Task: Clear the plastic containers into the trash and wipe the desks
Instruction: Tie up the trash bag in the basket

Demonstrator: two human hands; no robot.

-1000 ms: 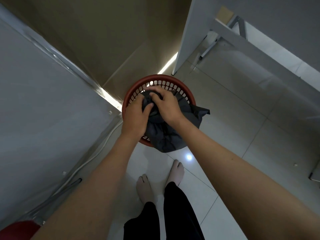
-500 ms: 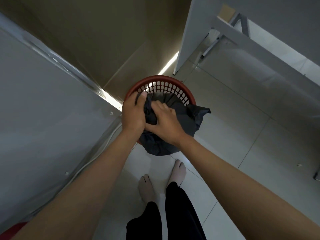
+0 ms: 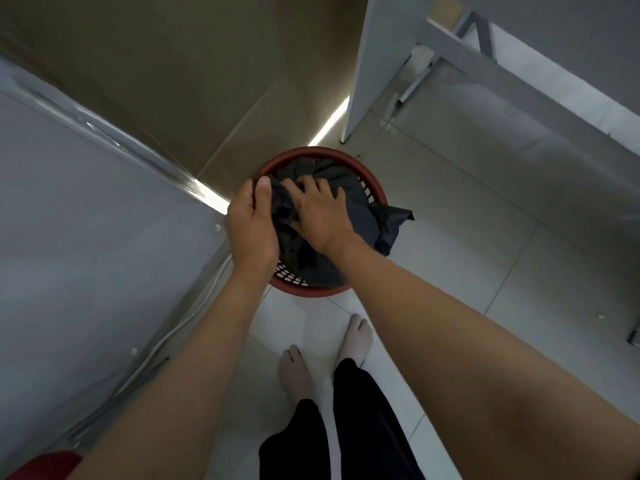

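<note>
Light tiled floor [image 3: 467, 216] carries a red perforated bin [image 3: 304, 289] at centre, lined with a black bag [image 3: 360, 209]. White desk leg [image 3: 346, 138] lands far right of it. White cable [image 3: 166, 344] runs along the left. Two socked feet [image 3: 294, 372] near.

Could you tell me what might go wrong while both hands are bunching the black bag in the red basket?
The light red basket might tip as the left hand and right hand tug the black bag. One bag corner already hangs outside the rim and could slip.
</note>
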